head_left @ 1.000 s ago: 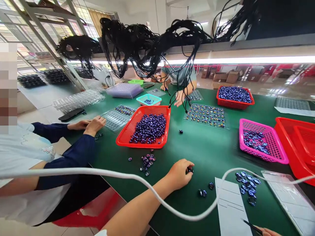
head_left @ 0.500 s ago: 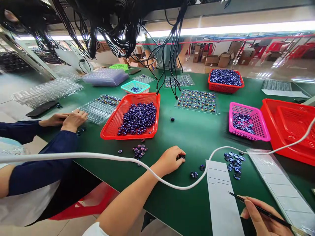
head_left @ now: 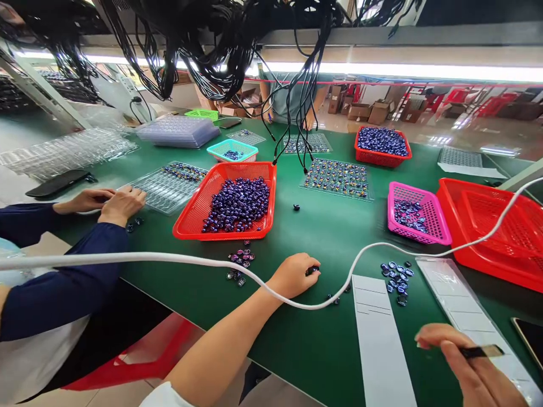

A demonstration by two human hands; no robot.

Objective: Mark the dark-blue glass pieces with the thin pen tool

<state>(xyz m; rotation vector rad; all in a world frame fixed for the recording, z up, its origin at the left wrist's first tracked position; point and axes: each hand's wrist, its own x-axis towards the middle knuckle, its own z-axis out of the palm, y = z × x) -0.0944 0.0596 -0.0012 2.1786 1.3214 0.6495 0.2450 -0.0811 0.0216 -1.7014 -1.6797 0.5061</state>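
Note:
My left hand rests on the green table, its fingers curled round a small dark bead-like piece. At the lower right, my right hand holds a thin dark tool, its front part blurred or hidden. Between the hands lies a white card strip with printed lines. Shiny blue pieces are scattered beyond it, beside a plastic-covered white strip. A few dark pieces lie near the white cable that crosses over my left wrist.
A red basket of dark pieces stands ahead, a pink basket and red trays at right. Filled clear trays lie farther back. A co-worker's hands are at left. Black cables hang overhead.
My right hand has turned, and the tool's tip no longer shows over the card strip. The view has shifted slightly, bringing a phone edge into sight at the right.

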